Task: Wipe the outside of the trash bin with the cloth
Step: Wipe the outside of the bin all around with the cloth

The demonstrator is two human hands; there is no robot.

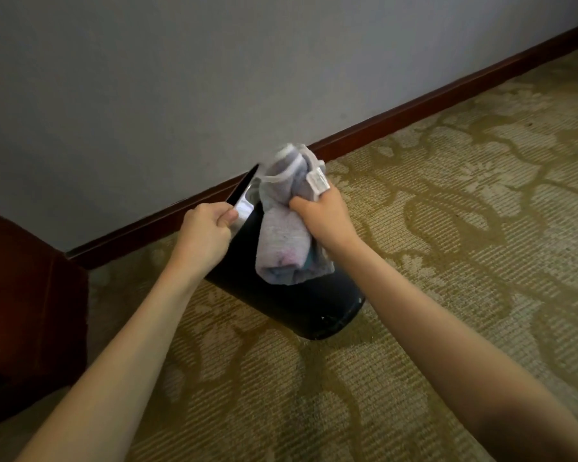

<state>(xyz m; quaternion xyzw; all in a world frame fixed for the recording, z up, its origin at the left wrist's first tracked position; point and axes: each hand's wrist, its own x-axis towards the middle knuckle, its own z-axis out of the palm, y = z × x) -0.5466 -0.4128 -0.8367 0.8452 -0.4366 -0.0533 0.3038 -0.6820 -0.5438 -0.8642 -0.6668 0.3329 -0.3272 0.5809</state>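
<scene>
A patterned olive and beige carpet (414, 328) fills the near ground, and on it a dark trash bin (314, 311) is seen tilted, its base nearer and its rim farther toward the wall. The rim is gripped by the left hand (204, 228), fingers curled around its edge with the thumb on the pale inner face. A bunched grey cloth (284, 238) is clutched by the right hand (324, 221), fingers closed on its folds, and is held against the bin's outer side. Beyond, a dark wooden baseboard (414, 108) runs along a grey wall (214, 78); brown wooden furniture (20, 295) is seen at the carpet's left edge
</scene>
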